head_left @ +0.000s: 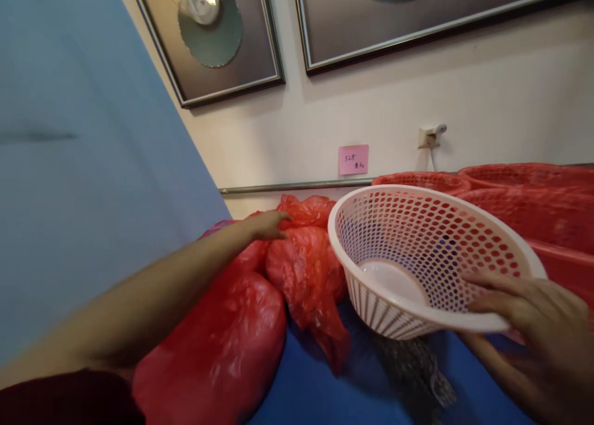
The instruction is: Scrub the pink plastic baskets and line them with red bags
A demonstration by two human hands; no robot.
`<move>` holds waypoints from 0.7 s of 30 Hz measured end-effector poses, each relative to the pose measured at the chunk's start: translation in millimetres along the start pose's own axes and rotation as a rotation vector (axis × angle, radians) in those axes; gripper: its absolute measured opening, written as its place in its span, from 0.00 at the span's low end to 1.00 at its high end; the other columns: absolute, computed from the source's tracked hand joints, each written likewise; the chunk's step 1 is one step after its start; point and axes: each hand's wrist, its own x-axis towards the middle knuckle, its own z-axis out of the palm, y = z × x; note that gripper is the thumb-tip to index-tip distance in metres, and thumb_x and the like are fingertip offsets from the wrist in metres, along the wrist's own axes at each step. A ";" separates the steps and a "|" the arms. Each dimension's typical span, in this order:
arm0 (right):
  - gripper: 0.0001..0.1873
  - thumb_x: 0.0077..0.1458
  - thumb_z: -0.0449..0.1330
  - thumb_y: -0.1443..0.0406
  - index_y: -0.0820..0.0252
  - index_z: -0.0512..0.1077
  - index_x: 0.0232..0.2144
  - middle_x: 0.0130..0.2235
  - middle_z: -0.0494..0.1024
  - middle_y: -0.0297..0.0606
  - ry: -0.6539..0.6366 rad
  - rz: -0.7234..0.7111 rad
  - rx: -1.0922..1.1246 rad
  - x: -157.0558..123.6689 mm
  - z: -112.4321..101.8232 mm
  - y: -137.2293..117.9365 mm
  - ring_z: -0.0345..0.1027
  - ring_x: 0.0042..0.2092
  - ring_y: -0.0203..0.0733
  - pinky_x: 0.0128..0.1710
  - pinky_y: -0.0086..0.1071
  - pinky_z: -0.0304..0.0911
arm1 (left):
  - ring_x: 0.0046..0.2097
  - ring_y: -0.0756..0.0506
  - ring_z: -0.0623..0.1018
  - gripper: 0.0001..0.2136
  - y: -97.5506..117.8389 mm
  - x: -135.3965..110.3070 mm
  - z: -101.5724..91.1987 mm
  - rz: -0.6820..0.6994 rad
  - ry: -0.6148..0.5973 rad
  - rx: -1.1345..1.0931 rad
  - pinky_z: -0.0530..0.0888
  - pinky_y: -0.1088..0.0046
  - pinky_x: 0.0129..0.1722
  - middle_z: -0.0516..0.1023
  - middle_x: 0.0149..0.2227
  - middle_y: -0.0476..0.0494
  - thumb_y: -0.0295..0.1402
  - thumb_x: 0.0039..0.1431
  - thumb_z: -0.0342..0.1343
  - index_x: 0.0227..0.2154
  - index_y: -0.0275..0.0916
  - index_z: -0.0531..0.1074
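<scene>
My right hand [533,326] grips the rim of a white plastic basket [385,317], fingers inside and thumb below. The basket is round, full of holes, and tilted so that its inside faces me; nothing lies in it. My left hand [271,225] is stretched out over red plastic bags, fingers apart, at the crumpled top of one bag [304,264]. Whether its fingertips touch the film I cannot tell. A fuller red bag [223,351] bulges below my left forearm.
Red perforated baskets [533,208] stand at the right by the wall. A dark bundle with a pale tie [417,369] lies on the blue surface [301,394] under the white basket. A pink note [353,159], a socket with a plug [429,137] and framed pictures [232,72] are on the wall.
</scene>
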 end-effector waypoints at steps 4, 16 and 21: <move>0.11 0.62 0.62 0.55 0.55 0.71 0.37 0.45 0.80 0.45 0.064 -0.004 0.014 21.4 7.6 0.0 0.75 0.45 0.54 0.47 0.48 0.60 | 0.71 0.24 0.56 0.53 39.5 -48.7 57.3 0.154 -0.093 0.053 0.62 0.47 0.65 0.53 0.73 0.34 0.26 0.30 0.76 0.66 0.48 0.64; 0.12 0.63 0.60 0.53 0.55 0.71 0.36 0.46 0.80 0.44 0.066 -0.032 -0.008 14.9 5.7 -14.7 0.74 0.45 0.53 0.48 0.48 0.58 | 0.65 0.19 0.65 0.23 69.1 -25.3 133.0 0.237 -0.070 0.378 0.73 0.44 0.56 0.64 0.67 0.24 0.25 0.50 0.67 0.51 0.32 0.79; 0.12 0.64 0.58 0.54 0.55 0.71 0.37 0.47 0.80 0.46 0.036 -0.010 -0.037 6.5 -1.4 -17.4 0.74 0.45 0.56 0.46 0.50 0.58 | 0.48 0.37 0.81 0.11 58.2 -1.5 104.6 0.165 -0.023 0.302 0.79 0.60 0.48 0.80 0.47 0.37 0.33 0.62 0.63 0.44 0.34 0.79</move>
